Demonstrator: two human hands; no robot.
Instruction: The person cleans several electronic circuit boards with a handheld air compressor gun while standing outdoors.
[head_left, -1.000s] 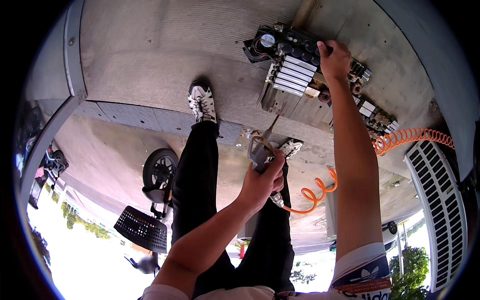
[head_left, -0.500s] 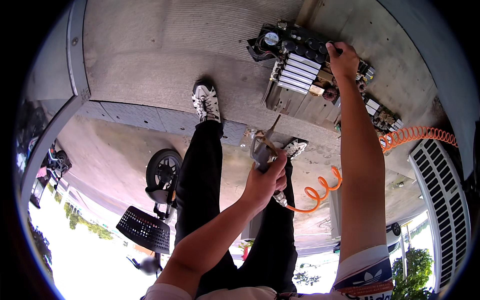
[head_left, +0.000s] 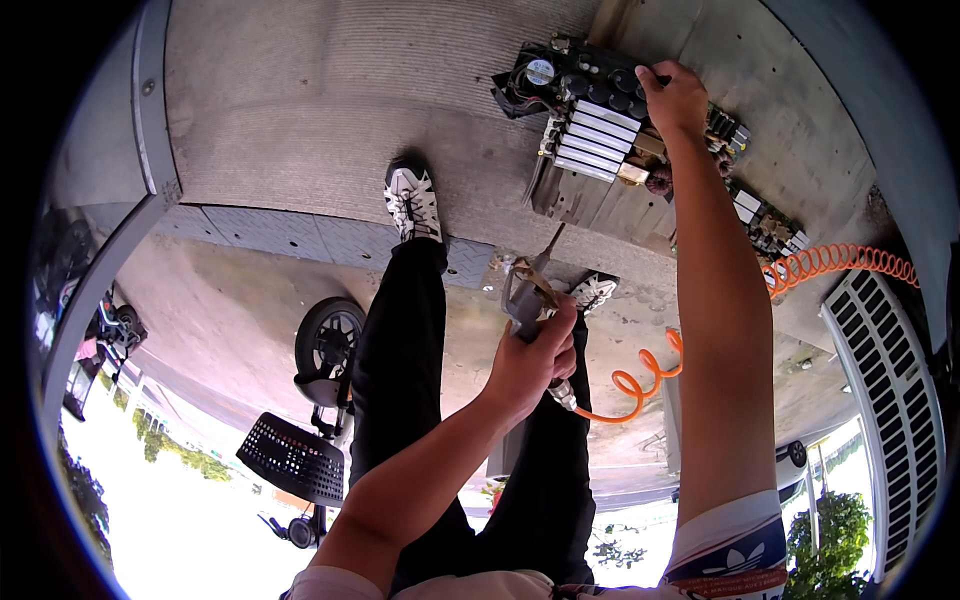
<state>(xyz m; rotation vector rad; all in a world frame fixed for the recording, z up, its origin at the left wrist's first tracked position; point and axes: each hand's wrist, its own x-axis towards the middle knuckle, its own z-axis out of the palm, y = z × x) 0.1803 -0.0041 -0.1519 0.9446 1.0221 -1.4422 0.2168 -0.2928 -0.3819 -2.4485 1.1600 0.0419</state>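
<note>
Currently, the left hand wraps its grip around a grey air gun, while the right hand pinches the far side of a circuit board. That board is near the front edge of the concrete ledge.

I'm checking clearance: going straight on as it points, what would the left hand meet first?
The left hand, air gun leading, would probably meet the grey-brown board first, though depth is unclear.
</note>
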